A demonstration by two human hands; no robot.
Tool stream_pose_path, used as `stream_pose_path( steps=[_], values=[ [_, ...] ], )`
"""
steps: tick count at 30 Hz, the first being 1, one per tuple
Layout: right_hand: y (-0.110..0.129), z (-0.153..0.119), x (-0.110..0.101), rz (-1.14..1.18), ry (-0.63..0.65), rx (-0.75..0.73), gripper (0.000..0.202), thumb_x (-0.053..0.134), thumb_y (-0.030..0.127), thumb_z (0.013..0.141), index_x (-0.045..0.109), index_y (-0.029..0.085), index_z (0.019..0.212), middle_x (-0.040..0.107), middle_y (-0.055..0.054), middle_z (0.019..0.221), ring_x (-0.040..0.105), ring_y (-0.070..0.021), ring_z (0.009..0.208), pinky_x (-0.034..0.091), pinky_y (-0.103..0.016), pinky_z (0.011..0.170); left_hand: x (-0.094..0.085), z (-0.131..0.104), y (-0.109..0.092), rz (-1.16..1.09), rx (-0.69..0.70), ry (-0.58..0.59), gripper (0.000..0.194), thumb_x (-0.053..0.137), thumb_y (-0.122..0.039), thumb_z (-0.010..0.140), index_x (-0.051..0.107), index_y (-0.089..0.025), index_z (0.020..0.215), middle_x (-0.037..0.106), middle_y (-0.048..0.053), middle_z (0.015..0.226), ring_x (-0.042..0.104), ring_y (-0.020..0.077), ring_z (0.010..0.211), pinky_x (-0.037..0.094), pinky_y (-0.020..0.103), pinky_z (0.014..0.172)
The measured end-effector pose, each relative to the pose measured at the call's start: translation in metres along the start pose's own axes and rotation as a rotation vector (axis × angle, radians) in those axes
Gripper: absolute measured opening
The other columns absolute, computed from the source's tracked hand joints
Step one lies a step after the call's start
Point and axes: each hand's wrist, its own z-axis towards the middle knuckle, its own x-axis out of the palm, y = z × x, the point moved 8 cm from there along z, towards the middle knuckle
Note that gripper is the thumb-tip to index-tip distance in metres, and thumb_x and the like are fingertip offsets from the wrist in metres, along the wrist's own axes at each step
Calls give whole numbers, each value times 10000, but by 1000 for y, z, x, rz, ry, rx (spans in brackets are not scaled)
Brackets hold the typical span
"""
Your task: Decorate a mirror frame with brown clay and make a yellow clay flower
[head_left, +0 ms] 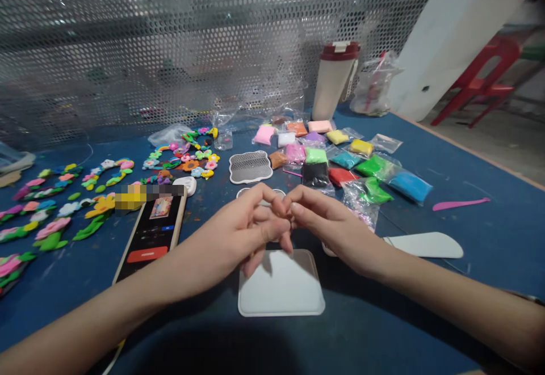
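My left hand (234, 233) and my right hand (336, 230) meet at the fingertips above a white rounded board (283, 293). Both have their fingers bent and pinched together. Whatever lies between the fingertips, if anything, is too small or hidden to make out. Just behind my hands, a second white-rimmed piece (279, 193) is mostly covered by them. Farther back lies a wavy white-framed mirror (251, 168) that reflects the perforated metal. Several small bags of coloured clay (315, 175) are spread out behind my right hand.
A phone (149, 227) with a lit screen lies left of my hands, near colourful clay-flower pieces (102, 205). On the right are a pink modelling tool (462, 203) and a flat white blade (430, 245). A tumbler (334, 83) stands at the back by a perforated metal panel (170, 40).
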Motion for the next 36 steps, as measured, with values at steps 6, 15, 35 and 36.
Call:
stream_pose_path(
  steps=[6,15,35,36],
  values=[
    [13,-5,-2,-241,11,-128,230,383,306,956,516,184,814,558,1,766,536,-112,735,429,-239,709,2,5,3,-236,-9,25,129,468,-249,901,558,-168,946,572,-29,691,345,-4,357,211,155,378],
    [14,-4,0,-391,48,-174,215,376,247,960,527,182,821,582,21,736,549,-82,684,409,-203,656,-5,5,4,-269,-25,10,160,482,-208,892,634,-161,910,571,-38,642,334,-6,367,210,155,389],
    [1,-1,-5,16,-13,-58,297,434,345,935,522,178,706,531,32,609,490,-86,591,370,-220,590,-1,4,7,-401,6,9,212,475,-222,902,646,-159,1010,495,-50,591,232,-8,379,116,177,386],
    [-1,-1,-4,45,-6,-49,298,441,344,932,524,178,700,523,34,602,485,-86,594,364,-219,591,-1,4,8,-402,-1,12,210,477,-225,902,647,-158,1005,494,-50,593,227,-9,381,113,181,389]
  ],
)
